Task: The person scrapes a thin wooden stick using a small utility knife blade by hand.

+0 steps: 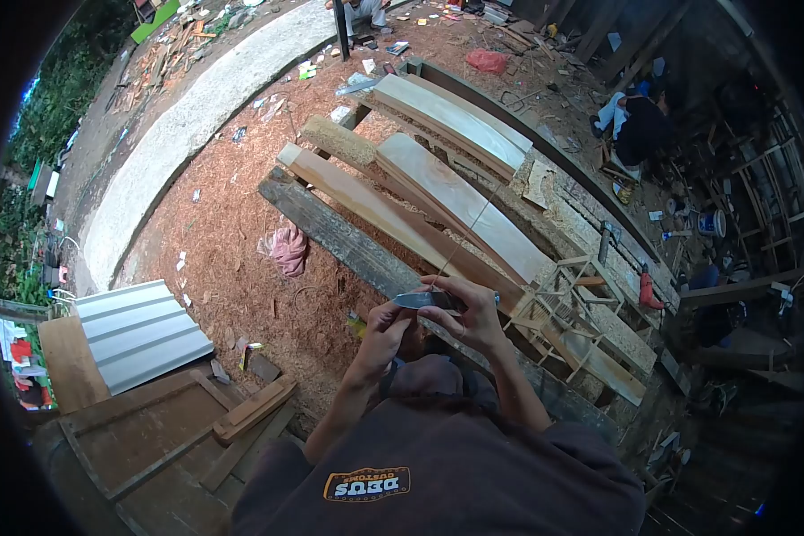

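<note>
In front of my chest, both hands meet at a small grey knife-like tool (411, 301) with a pale, shiny side. My right hand (473, 314) is closed around it, thumb below and fingers above. The fingers of my left hand (382, 332) are pinched together at its left end; whether they also grip something else is hidden. A thin, light stick (466, 232) slants up and away from between the hands. Beyond them on the right, a small frame of slim wooden sticks (558, 313) lies on the boards.
Long wooden planks (460, 192) lie on a sawdust-covered bench, behind a weathered beam (330, 228). A red-handled tool (649, 290) rests at the right. White corrugated sheet (143, 335) and wooden panels (143, 429) are at lower left. A person (639, 125) crouches at upper right; another (362, 13) sits far back.
</note>
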Demonstrator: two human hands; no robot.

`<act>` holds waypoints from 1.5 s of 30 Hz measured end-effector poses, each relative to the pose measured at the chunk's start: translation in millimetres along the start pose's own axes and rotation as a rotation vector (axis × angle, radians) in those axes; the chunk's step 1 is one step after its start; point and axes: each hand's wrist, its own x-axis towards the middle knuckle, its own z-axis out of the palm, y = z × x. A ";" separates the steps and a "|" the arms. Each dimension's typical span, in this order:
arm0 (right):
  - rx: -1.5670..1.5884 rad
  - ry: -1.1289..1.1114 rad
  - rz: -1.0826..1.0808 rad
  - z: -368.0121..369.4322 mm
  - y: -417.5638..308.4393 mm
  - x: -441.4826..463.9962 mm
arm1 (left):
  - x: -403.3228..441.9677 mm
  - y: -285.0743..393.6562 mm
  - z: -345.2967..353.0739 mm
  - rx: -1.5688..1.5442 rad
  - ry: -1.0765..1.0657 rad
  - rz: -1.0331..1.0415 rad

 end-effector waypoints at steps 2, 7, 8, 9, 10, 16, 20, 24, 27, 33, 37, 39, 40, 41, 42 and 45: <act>-0.038 -0.027 0.037 2.8 4.2 7.2 | 5.9 9.5 -6.6 -0.012 -0.012 -0.049; -0.134 0.003 0.079 13.8 8.4 24.3 | 28.7 26.2 -28.8 0.052 -0.025 -0.155; -0.130 0.014 0.093 16.4 8.5 27.2 | 31.7 29.0 -31.4 0.075 -0.020 -0.160; -0.124 0.025 0.105 19.2 8.9 30.3 | 34.8 31.7 -34.3 0.098 -0.014 -0.164; -0.136 0.068 0.091 23.2 11.1 32.8 | 37.5 34.9 -37.5 0.123 -0.007 -0.167; -0.164 0.347 0.309 19.4 32.6 38.7 | 41.0 60.2 -51.1 0.160 -0.099 -0.225; -0.223 0.320 0.327 19.2 29.9 35.6 | 42.9 55.0 -53.8 0.174 -0.097 -0.234; -0.317 0.102 0.164 26.4 12.6 25.4 | 44.9 32.1 -52.5 0.334 -0.081 -0.089; -0.142 0.433 0.345 2.0 39.4 26.1 | 43.0 34.3 -49.4 0.361 -0.107 -0.064; -0.057 0.342 0.246 -35.9 29.9 31.3 | 32.5 29.9 -25.4 0.380 -0.035 -0.062; 0.403 0.189 0.443 -21.2 15.3 30.6 | 38.1 12.0 -2.3 0.449 -0.012 0.091; 0.516 0.187 0.426 -22.0 21.2 28.4 | 37.8 5.7 8.5 0.448 0.006 0.126; 0.538 0.175 0.406 -24.3 24.2 26.9 | 37.1 1.5 11.9 0.435 0.006 0.128; 0.559 0.167 0.385 -26.4 26.7 25.5 | 38.0 -2.1 15.6 0.422 0.001 0.131; 0.617 0.145 0.361 -28.2 26.7 24.1 | 39.6 -3.9 20.8 0.349 -0.005 0.113; 0.687 0.095 0.322 -36.5 31.3 15.6 | 45.5 -7.8 41.6 0.215 -0.006 0.094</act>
